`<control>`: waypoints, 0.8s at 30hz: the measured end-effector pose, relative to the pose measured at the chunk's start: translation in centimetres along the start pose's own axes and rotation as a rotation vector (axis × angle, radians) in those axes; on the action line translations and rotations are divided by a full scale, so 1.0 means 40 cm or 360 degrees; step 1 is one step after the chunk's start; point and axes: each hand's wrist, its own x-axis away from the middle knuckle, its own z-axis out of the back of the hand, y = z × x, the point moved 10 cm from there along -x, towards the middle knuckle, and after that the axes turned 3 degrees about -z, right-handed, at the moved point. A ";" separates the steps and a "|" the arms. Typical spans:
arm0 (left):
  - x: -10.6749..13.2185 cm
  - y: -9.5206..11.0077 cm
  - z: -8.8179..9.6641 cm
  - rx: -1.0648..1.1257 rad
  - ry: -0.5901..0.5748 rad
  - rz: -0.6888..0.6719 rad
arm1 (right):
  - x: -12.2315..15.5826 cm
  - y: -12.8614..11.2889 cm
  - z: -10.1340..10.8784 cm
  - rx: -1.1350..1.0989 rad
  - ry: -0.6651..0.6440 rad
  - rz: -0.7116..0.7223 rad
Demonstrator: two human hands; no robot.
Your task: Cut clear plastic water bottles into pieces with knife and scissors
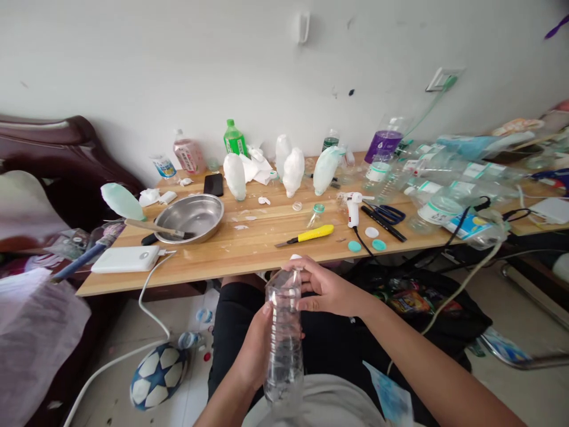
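A clear ribbed plastic bottle [285, 341] stands over my lap, its white-topped end toward the table. My left hand [255, 344] is wrapped round its side, the thumb along the ribs. At the upper end, my right hand [324, 287] has its fingers bent over the bottle's top and its thumb against the side. Just beyond, on the table [213, 258], lies a yellow utility knife [313, 233] with its blade out. A cut-off bottle neck with a green ring [317, 213] sits behind the knife.
A steel bowl [195, 216] with a brush [155, 228] and a white power bank [127, 259] are on the left. Several pale wrapped shapes [293, 172] stand behind. A white glue gun [353, 209], scissors [389, 213] and several clear bottles [438, 210] lie right. A ball [157, 376] rests on the floor.
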 end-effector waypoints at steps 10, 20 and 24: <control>0.062 -0.054 0.061 -0.0472 0.0033 -0.0215 | 0.102 0.025 -0.092 0.0689 0.0058 -0.0169; 0.048 -0.085 0.040 -0.0581 -0.0174 -0.0241 | 0.125 0.012 -0.096 0.1283 0.0130 0.0010; 0.054 -0.068 0.018 -0.0565 -0.0290 -0.0266 | 0.132 0.024 -0.089 0.1235 0.0100 0.0048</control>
